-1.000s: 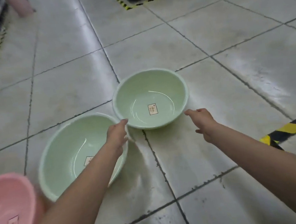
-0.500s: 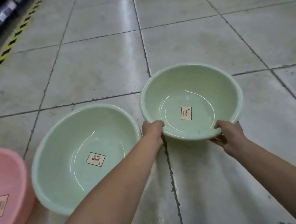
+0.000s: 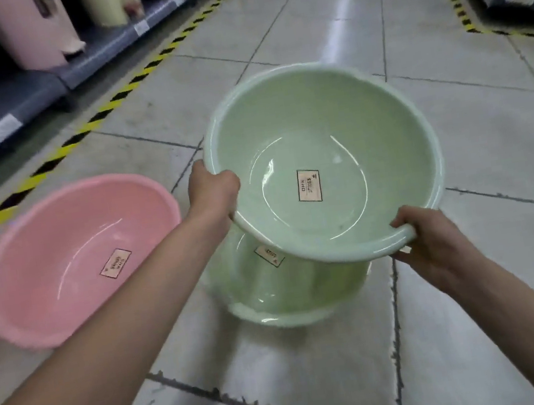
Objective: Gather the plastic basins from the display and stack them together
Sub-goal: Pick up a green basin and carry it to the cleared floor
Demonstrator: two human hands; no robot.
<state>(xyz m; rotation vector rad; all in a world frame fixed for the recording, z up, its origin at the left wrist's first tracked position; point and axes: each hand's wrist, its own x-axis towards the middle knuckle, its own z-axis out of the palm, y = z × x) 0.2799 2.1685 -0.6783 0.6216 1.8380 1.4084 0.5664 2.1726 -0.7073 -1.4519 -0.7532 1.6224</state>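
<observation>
While my left hand [image 3: 213,189] curls over the left rim of the top basin [image 3: 315,118] and my right hand [image 3: 427,240] clamps its near rim, thumb on top, I hold it tilted over the lower basin [image 3: 292,290] on the floor [image 3: 319,375]. Left of that sits the pink basin [image 3: 68,252] (my forearm hides whether they touch).

The upper green basin [image 3: 318,139] hangs tilted, mouth up, with the left hand [image 3: 211,189] and right hand [image 3: 432,241] gripping its rim. It partly covers the lower green basin [image 3: 293,297], which stands on the floor [image 3: 319,375]. A pink basin [image 3: 58,254] sits to their left. Each has a label [image 3: 308,185] inside.
</observation>
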